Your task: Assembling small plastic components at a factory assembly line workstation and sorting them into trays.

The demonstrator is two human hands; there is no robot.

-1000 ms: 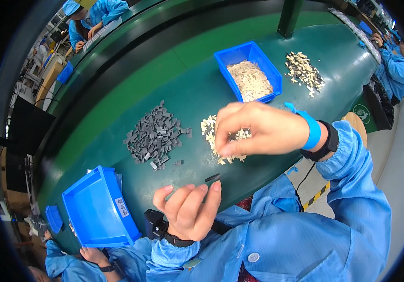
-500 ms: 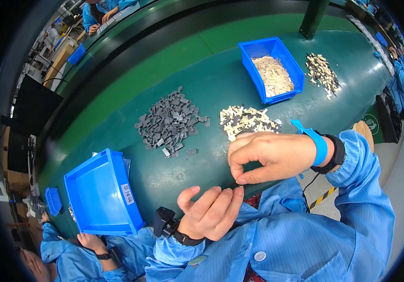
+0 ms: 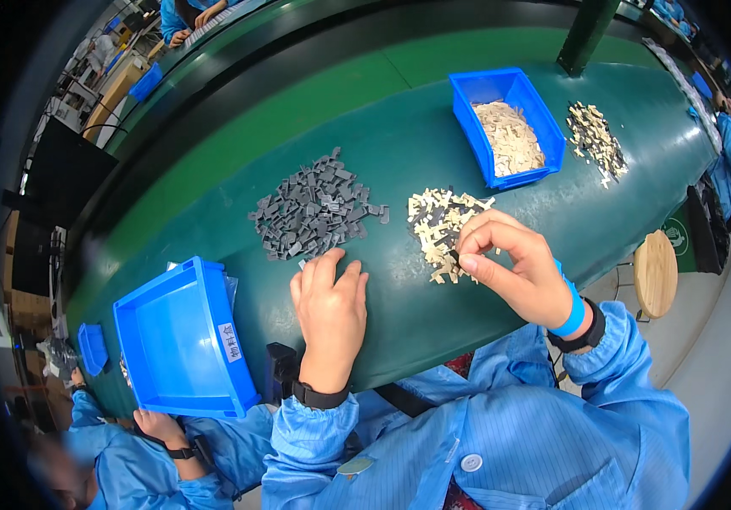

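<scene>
My left hand [image 3: 331,304] reaches to the near edge of a pile of small dark grey flat pieces [image 3: 318,204]. Its fingers are apart, with the fingertips down by a loose piece at that edge; nothing shows held in it. My right hand [image 3: 518,268], with a blue band [image 3: 572,310] at the wrist, is over the near right side of a heap of small cream-and-black strips [image 3: 440,223]. Thumb and forefinger come together there in a pinch. Whatever lies between those fingertips is too small to make out.
A blue bin [image 3: 556,136] of pale thin pieces stands at the back, beside another cream-and-black heap [image 3: 596,140]. Left of me is a large blue tray [image 3: 228,340]. A co-worker's hand [image 3: 161,425] rests at its near side. A round wooden stool [image 3: 656,272] stands right.
Half a second ago both hands met near the table's front edge. They have moved apart: the left forward to the grey pile, the right to the cream-and-black heap.
</scene>
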